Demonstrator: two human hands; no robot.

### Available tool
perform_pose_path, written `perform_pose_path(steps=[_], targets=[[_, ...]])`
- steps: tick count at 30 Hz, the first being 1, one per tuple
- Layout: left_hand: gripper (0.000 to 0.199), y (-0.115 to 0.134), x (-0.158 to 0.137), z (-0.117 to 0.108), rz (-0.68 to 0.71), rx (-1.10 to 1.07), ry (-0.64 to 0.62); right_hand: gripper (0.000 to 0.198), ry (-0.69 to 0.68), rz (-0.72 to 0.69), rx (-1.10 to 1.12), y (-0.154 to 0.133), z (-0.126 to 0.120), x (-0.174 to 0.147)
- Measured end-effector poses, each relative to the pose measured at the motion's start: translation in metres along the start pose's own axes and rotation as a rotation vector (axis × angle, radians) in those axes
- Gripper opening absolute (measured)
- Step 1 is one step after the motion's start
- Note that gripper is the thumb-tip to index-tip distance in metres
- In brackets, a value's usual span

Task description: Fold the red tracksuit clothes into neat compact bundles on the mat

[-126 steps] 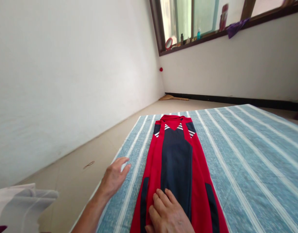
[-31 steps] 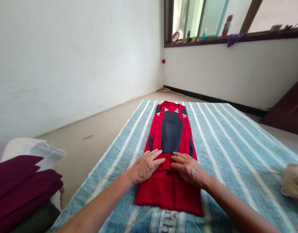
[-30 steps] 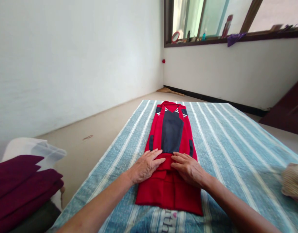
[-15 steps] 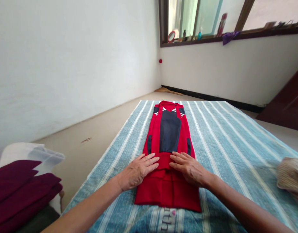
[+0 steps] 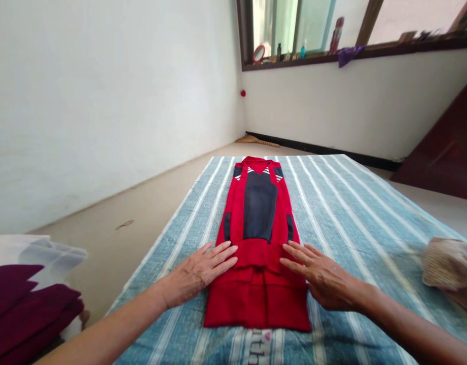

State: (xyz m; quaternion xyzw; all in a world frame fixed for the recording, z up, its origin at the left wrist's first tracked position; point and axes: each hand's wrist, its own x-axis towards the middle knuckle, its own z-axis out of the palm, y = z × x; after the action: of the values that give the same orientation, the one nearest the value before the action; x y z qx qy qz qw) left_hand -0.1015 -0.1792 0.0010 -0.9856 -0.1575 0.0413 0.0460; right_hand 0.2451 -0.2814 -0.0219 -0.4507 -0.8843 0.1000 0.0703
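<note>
Both hands have drawn wider apart since the previous frame, the left hand (image 5: pixel 201 268) out to one edge of the jacket (image 5: pixel 260 213), the right hand (image 5: pixel 322 276) to the other. Each is palm down with fingers stretched and slightly parted, gripping nothing; the fingertips appear to rest on the red fabric. The jacket lies lengthwise on the striped cloth (image 5: pixel 343 203), collar (image 5: pixel 256 159) at the far end.

Smoothing the near part flat seems to be the step in hand; the next move would call for light, even pressure on both sides so the layers do not slip.

As for containers, a red bottle (image 5: pixel 336 35), a blue bottle (image 5: pixel 302 51) and a dark bottle (image 5: pixel 279 52) stand on the sill (image 5: pixel 317 59); their contents cannot be made out.
</note>
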Motion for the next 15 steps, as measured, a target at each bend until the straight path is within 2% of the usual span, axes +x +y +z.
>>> perform_pose_path(steps=[4, 10, 15], targets=[[0.061, -0.004, 0.003, 0.001, 0.044, -0.006, 0.003, 0.077, 0.026, -0.014, 0.002, 0.005, 0.006, -0.006], [0.057, -0.007, 0.006, 0.003, 0.073, -0.005, -0.017, 0.061, 0.179, -0.090, -0.035, 0.014, 0.024, 0.000], [0.058, -0.014, 0.004, -0.001, 0.123, -0.050, -0.028, 0.056, 0.196, -0.107, -0.092, 0.022, 0.034, 0.005]])
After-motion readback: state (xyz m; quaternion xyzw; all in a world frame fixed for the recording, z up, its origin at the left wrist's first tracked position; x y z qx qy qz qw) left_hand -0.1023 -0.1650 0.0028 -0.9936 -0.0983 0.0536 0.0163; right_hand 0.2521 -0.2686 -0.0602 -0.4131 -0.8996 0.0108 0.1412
